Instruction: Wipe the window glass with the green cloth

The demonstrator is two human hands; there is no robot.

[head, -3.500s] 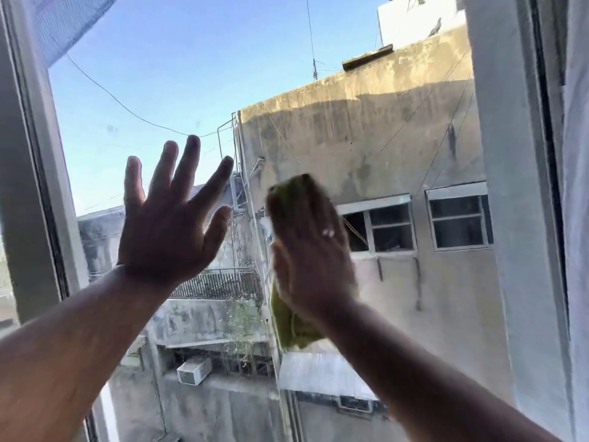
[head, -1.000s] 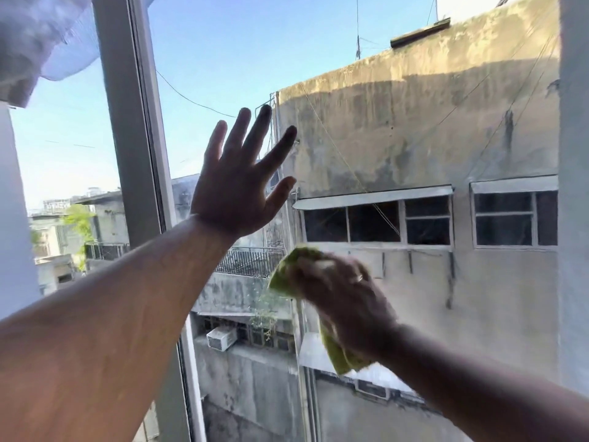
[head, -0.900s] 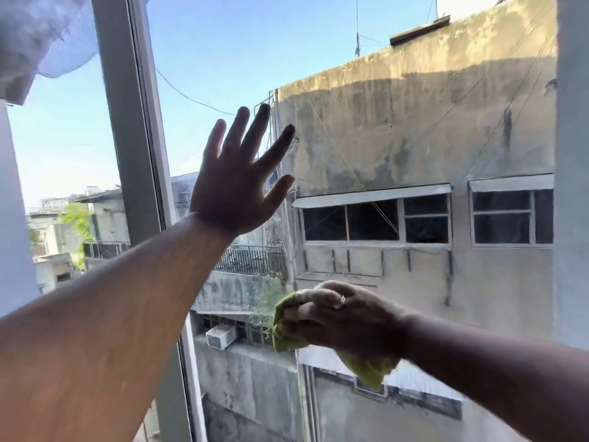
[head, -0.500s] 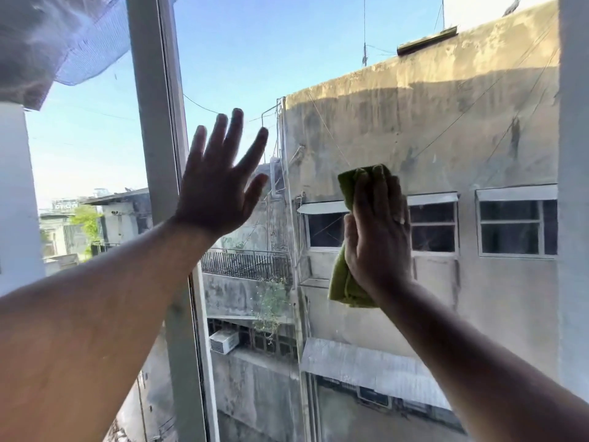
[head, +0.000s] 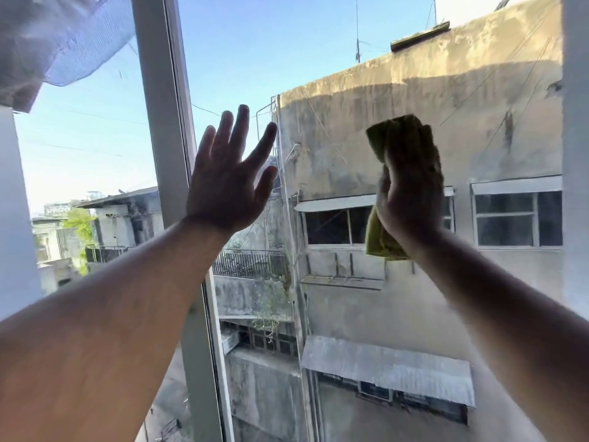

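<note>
The left hand (head: 228,183) is raised flat against the clear window glass (head: 318,74), fingers spread wide, holding nothing, just right of the grey vertical window frame post (head: 162,122). The right hand (head: 411,193) presses the crumpled yellow-green cloth (head: 377,240) against the same pane, well apart from the left hand. The cloth shows above the fingertips and below the palm. A stained concrete building (head: 414,106) lies beyond the glass.
</note>
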